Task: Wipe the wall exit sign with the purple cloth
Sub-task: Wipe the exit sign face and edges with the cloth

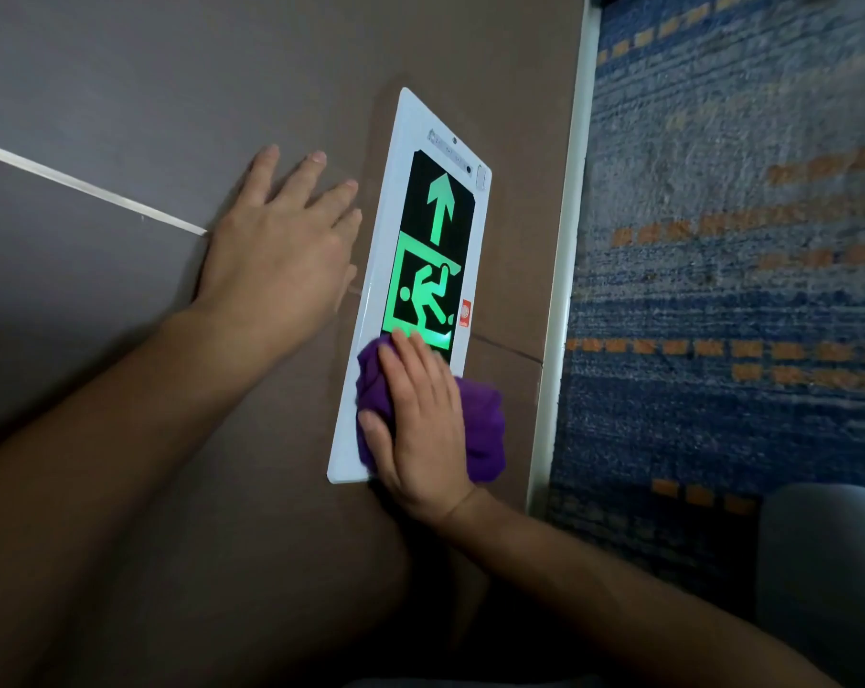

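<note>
The exit sign (423,201) is a white-framed panel on the brown wall, with a lit green arrow and running figure on black. A bunched purple cloth (482,429) lies against the sign's near end, covering the bottom of the panel. My right hand (420,424) presses flat on the cloth, fingers pointing toward the green figure. My left hand (281,245) rests flat on the wall just left of the sign, fingers spread, holding nothing.
The brown wall (172,91) has a thin pale strip (88,186) running across it at left. A white baseboard (569,240) separates the wall from blue carpet with orange dashes (743,290). A grey trouser leg (827,578) shows at lower right.
</note>
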The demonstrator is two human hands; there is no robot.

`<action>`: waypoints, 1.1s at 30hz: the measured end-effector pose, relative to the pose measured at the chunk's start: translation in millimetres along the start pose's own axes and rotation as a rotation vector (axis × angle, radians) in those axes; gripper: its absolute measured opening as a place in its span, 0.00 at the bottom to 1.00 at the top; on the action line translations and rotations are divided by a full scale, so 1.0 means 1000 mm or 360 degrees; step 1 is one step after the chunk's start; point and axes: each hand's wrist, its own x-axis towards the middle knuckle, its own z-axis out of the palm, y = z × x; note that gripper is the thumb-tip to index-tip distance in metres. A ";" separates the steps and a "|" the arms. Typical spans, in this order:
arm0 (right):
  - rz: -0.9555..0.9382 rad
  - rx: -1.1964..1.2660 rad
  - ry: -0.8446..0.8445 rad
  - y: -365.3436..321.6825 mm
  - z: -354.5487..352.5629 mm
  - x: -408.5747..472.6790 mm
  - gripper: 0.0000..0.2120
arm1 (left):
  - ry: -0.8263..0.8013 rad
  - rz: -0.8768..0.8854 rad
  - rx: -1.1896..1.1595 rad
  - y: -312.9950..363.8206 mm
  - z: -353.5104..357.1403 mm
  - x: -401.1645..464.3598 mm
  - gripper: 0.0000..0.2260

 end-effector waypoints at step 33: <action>0.1280 -0.0344 0.0114 0.114 -0.029 0.109 0.16 | -0.0143 -0.0029 -0.0115 0.014 0.003 -0.005 0.30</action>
